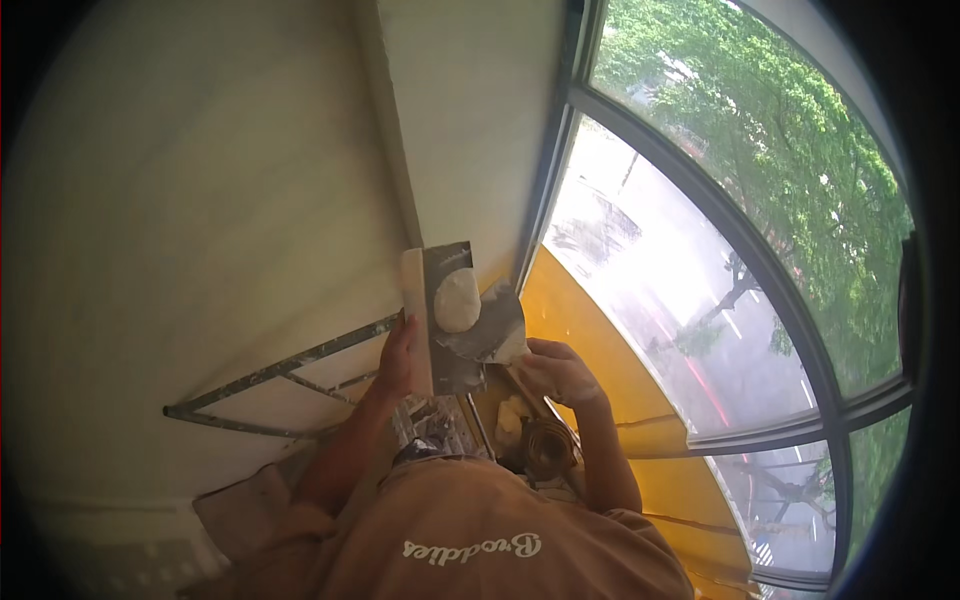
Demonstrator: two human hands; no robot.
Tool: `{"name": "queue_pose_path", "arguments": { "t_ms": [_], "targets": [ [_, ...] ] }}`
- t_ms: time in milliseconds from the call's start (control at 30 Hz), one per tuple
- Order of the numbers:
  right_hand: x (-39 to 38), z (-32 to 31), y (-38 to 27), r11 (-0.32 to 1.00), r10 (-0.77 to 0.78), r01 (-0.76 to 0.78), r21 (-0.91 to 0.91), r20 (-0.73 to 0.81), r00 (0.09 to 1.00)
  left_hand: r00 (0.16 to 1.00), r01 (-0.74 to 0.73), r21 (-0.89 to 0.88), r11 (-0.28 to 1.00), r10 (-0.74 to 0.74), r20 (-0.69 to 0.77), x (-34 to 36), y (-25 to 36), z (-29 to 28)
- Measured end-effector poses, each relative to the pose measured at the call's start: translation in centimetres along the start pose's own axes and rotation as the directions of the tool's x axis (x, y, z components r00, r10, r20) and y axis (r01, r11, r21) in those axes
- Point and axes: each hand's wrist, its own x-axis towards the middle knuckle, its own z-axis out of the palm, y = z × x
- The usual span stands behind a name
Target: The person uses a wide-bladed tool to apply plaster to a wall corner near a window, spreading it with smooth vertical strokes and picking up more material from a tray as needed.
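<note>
Head view: one left hand [398,358], fingers wrapped firmly about the pale, straight-edged bar of a trowel [452,374]; some fingertips hidden behind it. Trowel blade: dark grey, flat, oblong, scuffed at its far end, lying just right of the left fingers. On the blade, ahead and to the right of those fingers: putty [458,298], one smooth, rounded, off-white mound.

One right hand [562,374], fingers pinched on the near right corner of a scraper [500,318]; thumb placement cannot be told. Scraper: broad, thin, grey, streaked whitish, paler at the gripped corner; just ahead and left of the right fingers, overlapping the trowel; whether they touch cannot be told.

Left of the left fingers: paint-spotted metal frame [285,367]. Below the right fingers: brown roll [548,446]. Beyond them, rightward: yellow panel [585,335], window [700,290].
</note>
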Motion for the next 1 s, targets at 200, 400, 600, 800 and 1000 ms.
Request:
{"name": "queue_pose_path", "arguments": {
  "t_ms": [200, 400, 600, 800, 1000],
  "targets": [
    [2.2, -1.8, 1.2, 0.967, 0.024, -0.085, 0.238, 0.249, 0.968, 0.92, 0.351, -0.067, 0.934, -0.33, 0.213, 0.3, 2.1, -2.8],
    [4.7, 0.1, 2.8, 0.887, -0.22, 0.064, 0.457, 0.295, 0.93, 0.954, 0.281, 0.078, 0.956, -0.288, 0.086, -0.8, 3.2, -2.4],
    [9.9, -1.0, 1.1, 0.763, -0.357, 0.147, 0.629, 0.22, 0.908, 0.975, 0.2, 0.014, 0.98, -0.197, -0.106, 0.2, -0.6, -10.1],
    [14.1, 4.5, -20.3, 0.609, -0.719, 0.618, -0.498, -0.018, 0.694, 0.938, 0.309, -0.052, 0.95, -0.313, -0.149, 0.4, 4.9, -9.0],
    [21.2, 17.1, -46.1, -0.519, -0.853, 0.363, -0.774, 0.494, -0.167, 0.979, 0.171, -0.127, 0.977, -0.183, -0.086, 2.8, 4.7, -14.7]
  ]
}}
